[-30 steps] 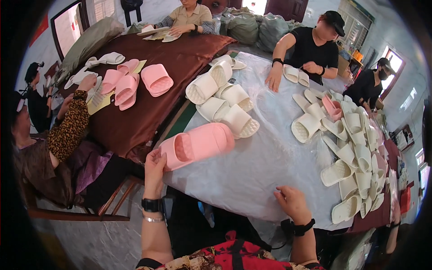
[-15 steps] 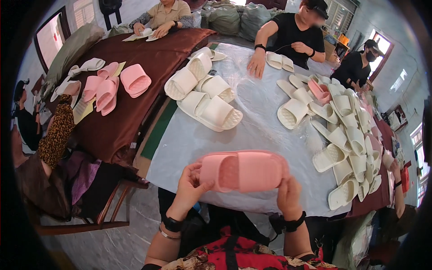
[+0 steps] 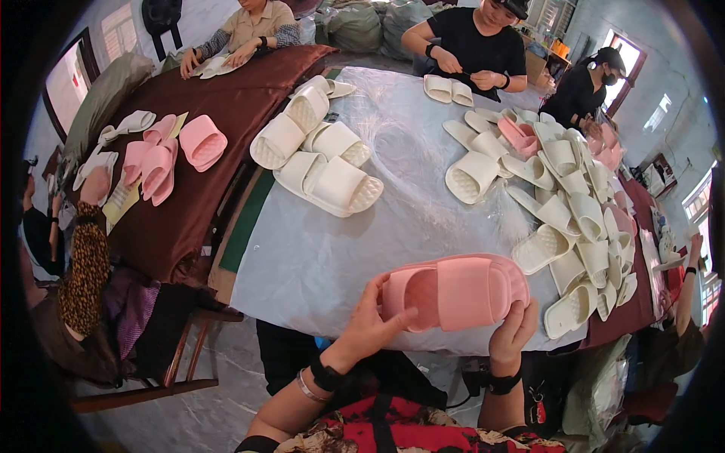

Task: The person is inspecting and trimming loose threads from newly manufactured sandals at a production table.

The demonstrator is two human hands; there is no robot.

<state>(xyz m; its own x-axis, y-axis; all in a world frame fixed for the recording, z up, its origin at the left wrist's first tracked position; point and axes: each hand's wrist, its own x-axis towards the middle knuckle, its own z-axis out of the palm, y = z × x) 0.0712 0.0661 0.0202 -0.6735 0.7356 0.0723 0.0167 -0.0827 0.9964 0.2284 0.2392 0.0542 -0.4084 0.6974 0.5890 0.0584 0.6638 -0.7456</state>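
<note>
Pink slide sandal held up in both hands for a look-over.

Head view: the left hand (image 3: pixel 370 321) cups the heel end of the pink sandal (image 3: pixel 453 293) and the right hand (image 3: pixel 513 332) pinches the toe end, lifting it just above the near edge of the grey table cover (image 3: pixel 317 257). This looks like inspection; any flaw is too small to tell. Next, turning it needs a firm two-handed hold.

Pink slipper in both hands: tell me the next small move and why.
Probably tilt the pink slipper so its inside faces up for a look. The left hand grips its heel end with the thumb on the footbed, and the right hand cups the toe end, so it is held off the grey table cover. Finished cream slippers lie further back.
</note>
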